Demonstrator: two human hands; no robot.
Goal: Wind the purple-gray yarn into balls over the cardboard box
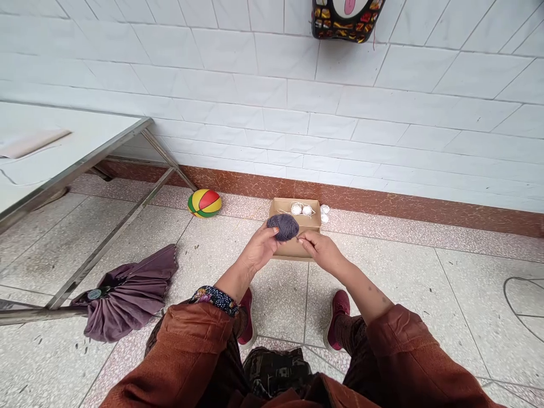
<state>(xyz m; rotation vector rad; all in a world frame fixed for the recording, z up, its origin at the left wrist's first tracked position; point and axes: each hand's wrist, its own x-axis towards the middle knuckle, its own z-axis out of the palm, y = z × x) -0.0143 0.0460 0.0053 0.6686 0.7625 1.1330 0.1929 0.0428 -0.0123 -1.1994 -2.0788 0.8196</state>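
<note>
My left hand point(262, 247) is closed around a ball of dark grey-purple yarn point(284, 227), thumb on its near side. Just right of the ball, my right hand point(319, 249) pinches what looks like the yarn's loose strand; the strand is barely visible. Below and behind both hands, an open cardboard box point(293, 250) rests on the floor. Several white balls of yarn or string point(301, 209) lie at its far side, with loose white threads around them. More small white balls point(324, 213) sit on the floor just right of the box.
A striped ball point(204, 203) lies against the wall base. To the left stands a metal-framed table point(85, 122), with purple pleated cloth point(131, 297) on the floor by its leg. A patterned bag point(346, 25) hangs on the wall, and a wire frame point(516, 306) is at the far right.
</note>
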